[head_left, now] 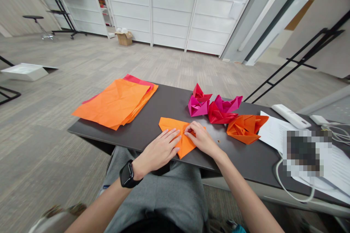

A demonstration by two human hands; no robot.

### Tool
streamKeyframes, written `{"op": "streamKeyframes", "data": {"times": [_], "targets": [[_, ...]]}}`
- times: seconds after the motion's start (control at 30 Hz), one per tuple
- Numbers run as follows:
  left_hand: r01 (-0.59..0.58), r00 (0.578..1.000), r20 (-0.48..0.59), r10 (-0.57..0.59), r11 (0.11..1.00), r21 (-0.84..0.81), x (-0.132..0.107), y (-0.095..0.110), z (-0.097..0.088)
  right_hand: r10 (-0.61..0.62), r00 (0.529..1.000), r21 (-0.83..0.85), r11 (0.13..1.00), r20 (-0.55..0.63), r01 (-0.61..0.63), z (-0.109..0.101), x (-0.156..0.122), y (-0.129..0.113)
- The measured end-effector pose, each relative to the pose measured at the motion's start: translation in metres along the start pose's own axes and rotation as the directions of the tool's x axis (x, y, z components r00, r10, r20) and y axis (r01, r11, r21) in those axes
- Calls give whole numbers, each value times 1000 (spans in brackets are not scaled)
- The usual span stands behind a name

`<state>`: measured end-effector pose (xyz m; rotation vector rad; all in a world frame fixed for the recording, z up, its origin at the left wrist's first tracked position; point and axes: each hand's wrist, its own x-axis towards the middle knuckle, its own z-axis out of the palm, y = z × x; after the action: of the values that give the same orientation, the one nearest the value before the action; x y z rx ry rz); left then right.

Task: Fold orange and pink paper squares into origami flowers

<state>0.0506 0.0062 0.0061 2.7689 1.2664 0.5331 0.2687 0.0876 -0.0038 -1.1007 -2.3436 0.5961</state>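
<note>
A partly folded orange paper (170,125) lies on the dark table (153,116) near its front edge. My left hand (161,148), with a black watch on the wrist, lies flat on the paper's left part, fingers stretched out. My right hand (200,137) rests on the paper's right part, its fingertips pinched together on a fold at the centre. Just beyond the hands stand folded paper shapes: two magenta ones (197,107), a red one (218,115) and an orange one (245,128).
A stack of orange and red sheets (116,102) lies at the table's left end. White papers (273,131), a white remote (290,115) and a white cable (290,189) sit at the right. A black stand (300,60) rises behind; a cardboard box (124,37) is by the far wall.
</note>
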Motion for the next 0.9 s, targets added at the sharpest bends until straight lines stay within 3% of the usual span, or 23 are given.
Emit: {"op": "streamKeyframes", "data": {"times": [0.27,0.53,0.9], "targets": [[31,999,21,-31,999,22,0,0,4,-48,998,-58,997,-30,46,0,-2,-7],[83,996,6,-84,996,43,0,1,8,-167,985,-381,908,51,174,-8,-16,-28],[106,994,-44,-103,993,58,1,1,10,-117,990,-377,916,75,137,-6,-19,-30]]}}
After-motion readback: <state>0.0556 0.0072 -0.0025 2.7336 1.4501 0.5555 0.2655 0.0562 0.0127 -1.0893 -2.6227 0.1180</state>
